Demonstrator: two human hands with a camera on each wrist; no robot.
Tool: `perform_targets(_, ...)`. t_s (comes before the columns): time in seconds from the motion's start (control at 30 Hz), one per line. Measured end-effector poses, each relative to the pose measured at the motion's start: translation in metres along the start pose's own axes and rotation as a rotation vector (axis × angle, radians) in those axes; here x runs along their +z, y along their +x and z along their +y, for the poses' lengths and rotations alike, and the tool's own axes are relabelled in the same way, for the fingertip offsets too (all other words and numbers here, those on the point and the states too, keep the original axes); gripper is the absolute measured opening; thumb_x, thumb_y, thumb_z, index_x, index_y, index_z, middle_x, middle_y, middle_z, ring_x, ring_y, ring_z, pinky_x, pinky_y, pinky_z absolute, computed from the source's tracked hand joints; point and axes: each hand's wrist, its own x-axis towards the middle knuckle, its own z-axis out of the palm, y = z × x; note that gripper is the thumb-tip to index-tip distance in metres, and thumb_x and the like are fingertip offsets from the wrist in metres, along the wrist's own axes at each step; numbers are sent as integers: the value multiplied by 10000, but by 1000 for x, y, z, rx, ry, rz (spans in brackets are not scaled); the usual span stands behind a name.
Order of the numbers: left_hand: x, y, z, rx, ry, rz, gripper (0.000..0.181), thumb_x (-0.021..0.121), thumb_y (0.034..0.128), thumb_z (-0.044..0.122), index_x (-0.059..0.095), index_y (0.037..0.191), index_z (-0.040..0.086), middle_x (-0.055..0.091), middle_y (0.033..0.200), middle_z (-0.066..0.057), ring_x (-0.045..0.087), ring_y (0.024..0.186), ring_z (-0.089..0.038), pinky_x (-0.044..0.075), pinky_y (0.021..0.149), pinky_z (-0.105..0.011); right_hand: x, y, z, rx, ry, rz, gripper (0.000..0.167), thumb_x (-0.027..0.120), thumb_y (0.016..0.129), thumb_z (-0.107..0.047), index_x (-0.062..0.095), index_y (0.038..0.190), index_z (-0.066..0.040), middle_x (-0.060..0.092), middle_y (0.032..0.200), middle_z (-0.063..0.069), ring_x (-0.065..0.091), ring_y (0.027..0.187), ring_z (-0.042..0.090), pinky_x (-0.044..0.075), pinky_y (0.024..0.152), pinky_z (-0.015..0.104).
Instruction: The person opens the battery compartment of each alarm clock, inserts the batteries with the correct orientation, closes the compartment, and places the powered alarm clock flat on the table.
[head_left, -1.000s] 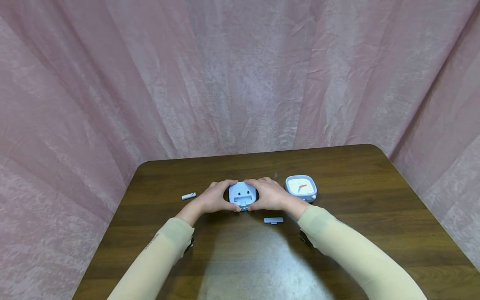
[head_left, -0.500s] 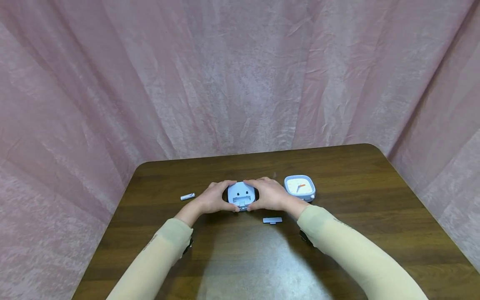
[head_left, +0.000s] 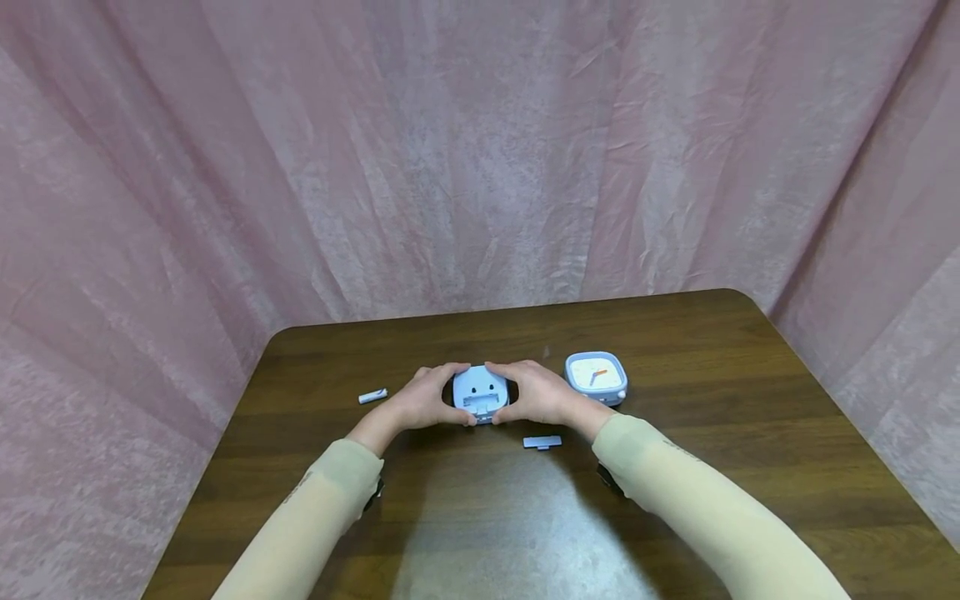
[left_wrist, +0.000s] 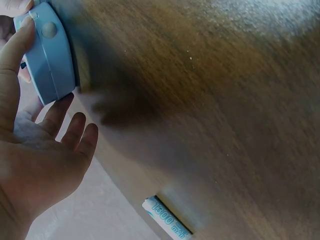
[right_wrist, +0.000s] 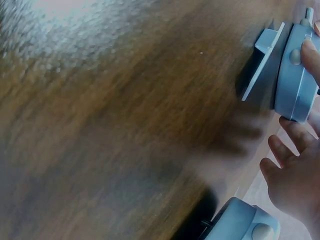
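A blue rounded-square device (head_left: 481, 385) with two dark dots and an uncovered slot lies between the hands on the table. My left hand (head_left: 425, 398) grips its left side, thumb at the near edge and a finger at the far edge. On the opposite side my right hand (head_left: 537, 392) grips it the same way. In the left wrist view, the left hand (left_wrist: 45, 145) holds the device (left_wrist: 50, 55) by its side. The right wrist view shows the right hand (right_wrist: 295, 170) holding the device (right_wrist: 295, 75), with a thin blue cover (right_wrist: 263, 60) beside it.
A blue clock with a white face (head_left: 596, 372) stands right of the right hand. The cover (head_left: 542, 442) lies nearer, below that hand. One white battery (head_left: 372, 396) lies to the left, its print legible in the left wrist view. Pink curtains hang behind the wooden table (head_left: 675, 333).
The whole head view has shifted slightly. Both hands keep their grip on the device, and nothing else has visibly moved on the table.
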Motion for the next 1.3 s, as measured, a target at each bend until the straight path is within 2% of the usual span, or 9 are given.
perform_targets(0.3, 2, -2, 0, 20, 8, 16, 1014, 843, 787, 577, 349, 1606, 241, 399, 1592, -18, 330, 1412, -306, 378, 1075, -574, 2, 0, 3, 6, 49, -15, 925, 842, 834, -487, 369, 1603, -287, 447, 1561, 61, 393, 1430, 254, 353, 1131, 476)
perform_targets(0.47, 4, -2, -3, 31, 11, 18, 1030, 839, 796, 569, 325, 1619, 225, 390, 1600, -34, 318, 1428, -312, 365, 1085, -581, 2, -1, 4, 4, 68, -20, 920, 837, 844, -475, 365, 1607, -272, 414, 1584, 80, 371, 1447, 272, 341, 1138, 496)
perform_targets(0.7, -1, -7, -4, 48, 11, 11, 1062, 767, 816, 660, 243, 1646, 253, 323, 1643, -39, 251, 1485, -328, 321, 1119, -602, 3, 0, 5, -2, 62, -14, 928, 839, 837, -484, 368, 1607, -269, 418, 1582, 79, 372, 1448, 270, 339, 1140, 495)
perform_targets(0.83, -12, -13, -6, 60, -19, 62, 956, 694, 874, 670, 307, 1629, 230, 378, 1613, -50, 270, 1477, -331, 332, 1106, -621, 4, 0, 6, 6, 51, -17, 933, 838, 833, -499, 367, 1607, -274, 413, 1587, 76, 364, 1455, 271, 330, 1146, 498)
perform_targets(0.97, -24, -19, -10, 70, -21, 137, 809, 676, 919, 620, 407, 1587, 252, 438, 1573, -19, 317, 1444, -298, 357, 1101, -583, 3, 1, 5, 14, 44, -15, 936, 843, 826, -502, 372, 1605, -281, 413, 1586, 82, 364, 1454, 275, 331, 1146, 499)
perform_targets(1.1, -37, -25, -14, 80, 37, 213, 707, 691, 940, 559, 497, 1536, 232, 481, 1541, -29, 330, 1433, -321, 345, 1099, -593, 2, 0, 5, 16, 38, -12, 935, 844, 825, -500, 376, 1604, -277, 410, 1588, 85, 359, 1458, 276, 332, 1145, 498)
perform_targets(1.3, -53, -31, -24, 60, 144, 291, 578, 725, 952, 449, 599, 1453, 191, 548, 1473, -74, 335, 1425, -376, 210, 1141, -628, 2, -1, 4, 14, 46, -18, 925, 840, 834, -490, 369, 1605, -290, 399, 1597, 75, 346, 1469, 269, 321, 1156, 479)
